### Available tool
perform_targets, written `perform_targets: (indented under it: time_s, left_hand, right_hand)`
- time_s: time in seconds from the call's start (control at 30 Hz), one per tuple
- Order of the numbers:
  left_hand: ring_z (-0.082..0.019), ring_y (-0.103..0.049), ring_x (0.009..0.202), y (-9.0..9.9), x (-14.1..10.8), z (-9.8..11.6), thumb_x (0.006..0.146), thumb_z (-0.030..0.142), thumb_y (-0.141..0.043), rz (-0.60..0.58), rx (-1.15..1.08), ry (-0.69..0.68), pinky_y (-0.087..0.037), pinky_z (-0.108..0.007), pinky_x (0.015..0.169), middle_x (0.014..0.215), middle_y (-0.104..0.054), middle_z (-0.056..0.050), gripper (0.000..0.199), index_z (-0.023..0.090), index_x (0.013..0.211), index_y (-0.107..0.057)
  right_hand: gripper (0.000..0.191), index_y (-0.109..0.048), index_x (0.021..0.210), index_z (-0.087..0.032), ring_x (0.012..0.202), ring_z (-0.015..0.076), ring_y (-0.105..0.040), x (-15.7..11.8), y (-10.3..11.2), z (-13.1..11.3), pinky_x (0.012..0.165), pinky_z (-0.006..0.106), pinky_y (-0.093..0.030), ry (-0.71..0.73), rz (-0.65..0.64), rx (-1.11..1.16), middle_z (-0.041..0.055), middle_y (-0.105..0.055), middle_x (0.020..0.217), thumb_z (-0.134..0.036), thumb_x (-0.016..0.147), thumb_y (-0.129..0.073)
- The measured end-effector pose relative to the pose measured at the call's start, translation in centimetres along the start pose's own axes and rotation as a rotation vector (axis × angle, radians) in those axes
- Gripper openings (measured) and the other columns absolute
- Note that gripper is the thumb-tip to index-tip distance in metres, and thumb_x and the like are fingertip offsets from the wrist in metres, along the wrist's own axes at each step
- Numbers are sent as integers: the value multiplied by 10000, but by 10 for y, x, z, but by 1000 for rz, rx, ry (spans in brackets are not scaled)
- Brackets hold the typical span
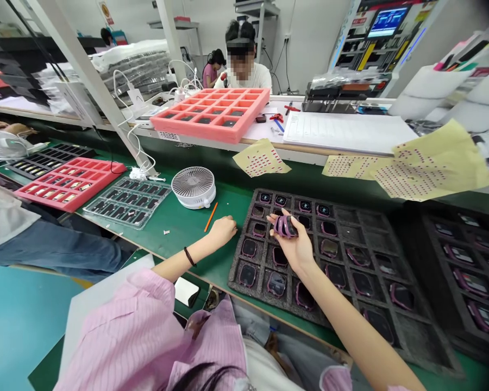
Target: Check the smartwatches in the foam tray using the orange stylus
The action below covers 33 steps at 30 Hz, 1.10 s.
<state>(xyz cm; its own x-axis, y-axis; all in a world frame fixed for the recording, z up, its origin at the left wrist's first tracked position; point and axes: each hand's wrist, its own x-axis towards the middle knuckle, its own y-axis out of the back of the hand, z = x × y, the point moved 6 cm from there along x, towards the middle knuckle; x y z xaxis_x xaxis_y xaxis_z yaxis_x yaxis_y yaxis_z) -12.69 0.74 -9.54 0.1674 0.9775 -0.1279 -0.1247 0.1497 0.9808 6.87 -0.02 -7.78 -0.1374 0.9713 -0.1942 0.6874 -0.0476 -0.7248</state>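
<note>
In the head view, the right hand (296,251), half curled, holds shiny purple pieces (284,227) with round edges above a rough dark foam tray (426,331) of square holes, while the left hand (224,231) curls by the smooth green table (187,222), and I can't tell if it holds anything.

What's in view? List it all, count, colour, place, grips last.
Table: one, green, foreground
Dark trays: two, grey, table's right
Watch-like devices: many, black and purple, in those trays
Held pieces: count unclear, purple-black, above a dark tray
Fans: two, white, mid-table and far left
Stick: one, orange, beside middle fan
Clear tray: one, transparent, left of middle fan
Pink trays: two, pink, table's left and shelf
Black tray: one, black, far left
Dotted sheets: several, yellow, shelf edge
Papers: one stack, white, shelf
Screen: one, blue, upper right
Other people: at least three, white- or pink-clad, left, background
Left grip: one, bare, beside dark tray
Right grip: one, bare, around held pieces
</note>
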Motion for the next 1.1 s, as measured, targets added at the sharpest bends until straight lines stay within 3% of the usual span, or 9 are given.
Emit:
perform_targets:
  time_s: [0.2, 0.63, 0.9, 1.1]
  left_hand:
    - [-218, -637, 847, -5, 6, 4, 858, 86, -455, -42, 50, -23, -494, -310, 788, 895, -638, -138, 245, 85, 808, -694]
    - [-240, -649, 900, -6, 10, -4, 853, 120, -499, -37, 106, 4, -496, -314, 814, 895, -661, -155, 216, 79, 832, -710]
    - [-191, -654, 875, 8, 6, -10, 858, 239, -541, -9, 48, -48, -502, -252, 765, 947, -685, -94, 213, 148, 894, -730]
    - [-226, -655, 872, 2, 5, -1, 846, 161, -522, -2, 57, -83, -508, -283, 745, 873, -680, -125, 216, 112, 778, -721]
  right_hand:
    - [266, -658, 1014, -179, 983, 273, -663, 1, 0, 4, 575, 300, -476, -74, -19, 23, 100, -730, 915, -297, 781, -611]
    - [279, -659, 1043, -171, 1046, 274, -643, -1, -5, 3, 598, 306, -493, -158, -112, 66, 117, -723, 968, -304, 817, -566]
    - [318, -665, 1054, -166, 1091, 273, -626, -2, -8, 0, 620, 299, -487, -184, -132, 64, 119, -722, 994, -337, 816, -545]
    - [318, -660, 1057, -179, 1068, 273, -632, -2, -8, 4, 611, 306, -481, -176, -155, 33, 114, -717, 1010, -346, 810, -551]
